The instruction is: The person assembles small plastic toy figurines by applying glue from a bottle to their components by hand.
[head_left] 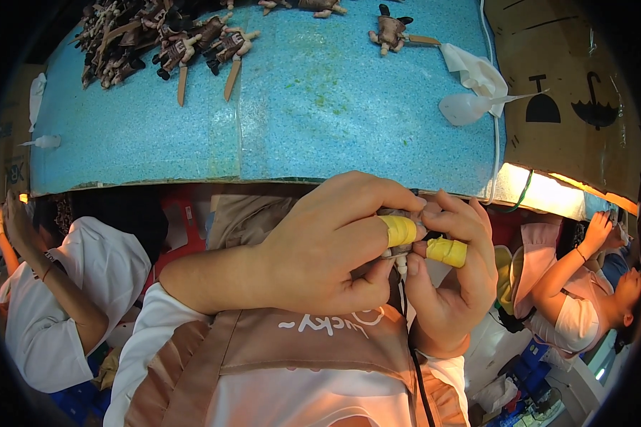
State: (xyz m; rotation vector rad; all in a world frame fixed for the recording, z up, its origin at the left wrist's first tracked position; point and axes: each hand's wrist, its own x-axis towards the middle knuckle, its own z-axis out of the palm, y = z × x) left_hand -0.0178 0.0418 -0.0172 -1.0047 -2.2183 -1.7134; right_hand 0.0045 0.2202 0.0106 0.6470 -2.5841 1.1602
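Note:
In front of my chest, just off the table's near edge, my left hand (335, 245) and my right hand (459, 270) are closed together round a small figurine (402, 263). Between the fingers show only its pale knobbed end and some grey and dark bits; the rest is hidden. Yellow tape wraps one finger of each hand, and those taped fingers press on the figurine from both sides. Similar brown-clothed figurines (178, 53) with dark boots and flat tan strips lie heaped at the table's far left. Another single figurine (392, 32) lies at the far right.
The blue table (313, 128) spans the front. A white squeeze bottle (463, 108) with a thin nozzle lies at its right by a white cloth (470, 67); a smaller bottle (46, 141) is far left. A cardboard box (570, 71) borders the right. People sit on both sides.

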